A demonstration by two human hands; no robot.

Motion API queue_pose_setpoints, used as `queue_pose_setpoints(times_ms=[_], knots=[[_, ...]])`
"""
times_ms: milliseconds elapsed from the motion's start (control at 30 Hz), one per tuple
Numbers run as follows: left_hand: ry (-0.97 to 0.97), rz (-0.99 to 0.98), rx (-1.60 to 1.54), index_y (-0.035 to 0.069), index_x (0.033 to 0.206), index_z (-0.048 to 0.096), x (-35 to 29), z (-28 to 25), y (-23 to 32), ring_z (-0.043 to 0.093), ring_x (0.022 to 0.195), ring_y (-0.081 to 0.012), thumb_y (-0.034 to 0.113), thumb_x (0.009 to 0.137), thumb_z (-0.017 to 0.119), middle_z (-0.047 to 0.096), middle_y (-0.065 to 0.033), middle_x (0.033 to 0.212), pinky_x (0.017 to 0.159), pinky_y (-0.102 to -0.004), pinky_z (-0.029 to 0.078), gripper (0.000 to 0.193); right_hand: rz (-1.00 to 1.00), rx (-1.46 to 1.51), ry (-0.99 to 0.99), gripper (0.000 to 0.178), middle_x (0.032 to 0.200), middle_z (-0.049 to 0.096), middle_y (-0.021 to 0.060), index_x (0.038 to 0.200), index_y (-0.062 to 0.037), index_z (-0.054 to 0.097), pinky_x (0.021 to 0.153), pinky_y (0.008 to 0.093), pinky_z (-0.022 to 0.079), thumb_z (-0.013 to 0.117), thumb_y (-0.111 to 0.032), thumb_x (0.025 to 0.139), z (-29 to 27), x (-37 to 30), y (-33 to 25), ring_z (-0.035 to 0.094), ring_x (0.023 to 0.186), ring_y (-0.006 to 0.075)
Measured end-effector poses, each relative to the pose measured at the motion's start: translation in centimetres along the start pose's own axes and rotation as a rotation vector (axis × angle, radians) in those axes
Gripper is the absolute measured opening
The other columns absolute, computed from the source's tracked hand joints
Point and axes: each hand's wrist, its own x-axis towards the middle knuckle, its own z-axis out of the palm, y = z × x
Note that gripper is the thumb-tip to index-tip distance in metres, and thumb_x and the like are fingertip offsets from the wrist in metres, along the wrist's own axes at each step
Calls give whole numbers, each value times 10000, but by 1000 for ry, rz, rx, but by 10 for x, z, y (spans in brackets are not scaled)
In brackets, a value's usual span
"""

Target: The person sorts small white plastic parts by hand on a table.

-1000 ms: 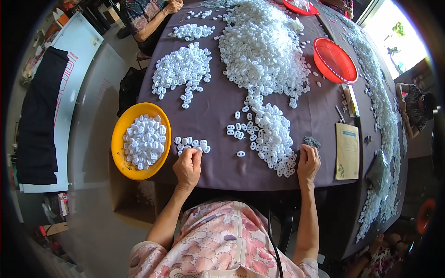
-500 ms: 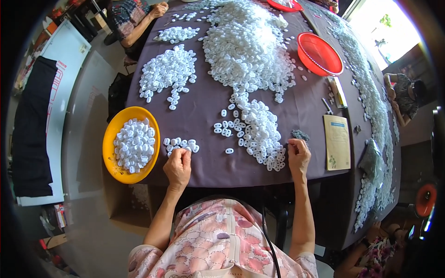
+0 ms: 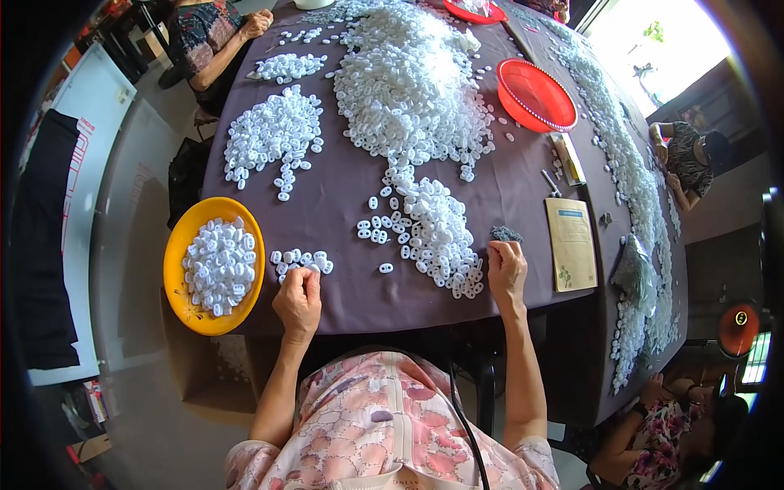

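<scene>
- While curled close beside white pieces (image 3: 287, 257) on near left of worktop (image 3: 367, 302): left hand (image 3: 297, 306), cannot tell if gripping.
- Curled beside grey tuft (image 3: 505, 233), near right: right hand (image 3: 507, 271), likewise cannot tell.

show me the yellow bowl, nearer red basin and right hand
Yellow bowl (image 3: 174, 272): head view, on its left wall.
Nearer red basin (image 3: 535, 95): head view, bare inside.
Right hand (image 3: 508, 273): head view, its middle.

white pieces (image 3: 445, 233): uncountable | own hands (image 3: 296, 306): 2 | yellow bowl (image 3: 175, 278): 1 | red basins (image 3: 532, 98): 2
</scene>
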Motion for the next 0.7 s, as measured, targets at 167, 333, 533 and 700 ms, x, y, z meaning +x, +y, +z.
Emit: queue_pose_setpoints(times_ms=[167,333,533,700], knots=[[5,-8,-17,69,795,533,0,-1,1,593,614,-265,151,844,633,590,-66,711,530,-346,462,138,-26,-93,-53,73,857,569,127,852,-22,624,676,405,476,594,-67,803,-2,2,-7,585,776,332],[12,8,-32,71,788,532,2,-1,3,606,627,-274,151,840,636,595,-71,711,536,-350,473,141,-50,-205,-118,19,842,542,136,802,-28,566,646,426,468,565,-47,798,-2,3,-6,571,751,344],[7,-17,-27,71,784,528,3,-3,3,607,627,-276,151,841,633,598,-67,709,534,-355,475,144,-55,-317,-170,48,860,545,143,841,-32,547,648,433,474,551,-71,812,3,11,-11,570,763,346],[20,8,-11,72,781,524,2,-2,3,605,623,-275,147,837,634,596,-66,709,536,-357,475,144,-49,-219,-159,61,867,551,136,884,-45,568,668,430,465,552,-70,831,-3,4,-8,570,789,343]])
